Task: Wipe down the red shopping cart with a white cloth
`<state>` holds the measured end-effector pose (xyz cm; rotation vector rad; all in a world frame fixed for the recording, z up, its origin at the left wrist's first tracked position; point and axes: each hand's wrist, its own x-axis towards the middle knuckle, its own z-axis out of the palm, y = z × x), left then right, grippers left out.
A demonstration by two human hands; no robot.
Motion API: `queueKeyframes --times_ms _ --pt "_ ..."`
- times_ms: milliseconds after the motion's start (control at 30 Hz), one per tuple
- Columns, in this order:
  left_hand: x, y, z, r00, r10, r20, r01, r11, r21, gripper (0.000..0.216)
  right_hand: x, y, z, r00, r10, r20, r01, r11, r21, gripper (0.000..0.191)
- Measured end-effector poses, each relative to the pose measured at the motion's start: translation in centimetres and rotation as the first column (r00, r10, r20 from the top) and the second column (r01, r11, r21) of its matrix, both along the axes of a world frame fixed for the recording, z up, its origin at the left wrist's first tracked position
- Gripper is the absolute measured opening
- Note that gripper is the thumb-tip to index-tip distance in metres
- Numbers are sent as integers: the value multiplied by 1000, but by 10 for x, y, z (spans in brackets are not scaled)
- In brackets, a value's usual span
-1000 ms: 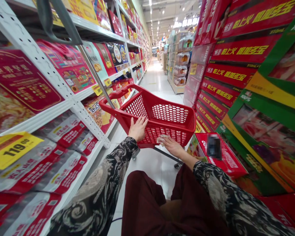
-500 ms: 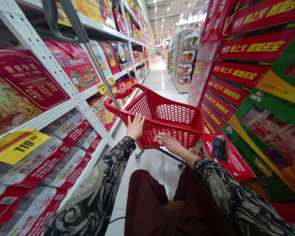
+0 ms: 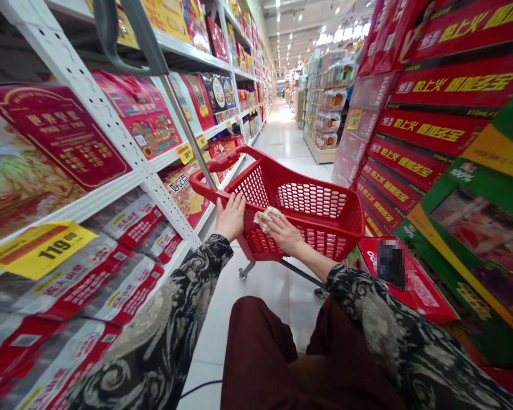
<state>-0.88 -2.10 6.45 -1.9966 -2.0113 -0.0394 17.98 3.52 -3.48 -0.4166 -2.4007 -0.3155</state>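
Observation:
A red plastic shopping cart (image 3: 320, 228) with perforated sides stands before my knees. My left hand (image 3: 231, 217) holds its near upper rim, close to the handle end, with the fingers laid over the edge. Just right of it, my right hand (image 3: 285, 234) presses a crumpled whitish cloth (image 3: 267, 218) on the near side, just under the rim. Those fingers lie fairly straight over the cloth and hide part of it. Inside the basket, the visible part shows no goods. A grey handle (image 3: 143, 62) on a metal pole rises from the cart's left end.
White shelves (image 3: 154, 188) with boxed and bagged goods line the left, and a yellow price tag (image 3: 43, 249) juts out. Stacked red drink cartons (image 3: 423, 134) and a green carton (image 3: 465, 239) crowd the right. A low red box (image 3: 419, 285) sits beside the cart. The tiled aisle (image 3: 282, 128) runs ahead.
My right hand has slid the cloth up and left, from the lower side panel to just below the rim. My left hand has shifted slightly left along the rim.

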Motion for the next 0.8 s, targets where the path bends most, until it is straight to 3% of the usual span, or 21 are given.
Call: queueKeyframes --times_ms 333,433,567,633,700,800 --pt "4 -10 2 999 -40 25 40 999 -1 61 16 -11 -66 946 90 312 -70 995 -73 42" --pt "-6 -11 8 997 -74 24 73 996 42 60 7 -13 -52 954 132 270 -118 991 -70 39" --pt "-22 -11 12 999 -37 16 35 995 93 57 -23 -8 -2 998 64 31 -64 998 -4 37" --pt "-25 -12 12 999 -39 14 38 997 68 57 -33 -4 12 999 33 -13 -33 999 11 38" --pt "-25 -14 11 999 -39 13 38 997 64 57 -34 -3 7 997 56 46 -56 998 9 40" --pt "-25 -17 12 999 -41 18 40 998 50 59 -25 -8 -22 973 119 198 -116 993 -27 43"
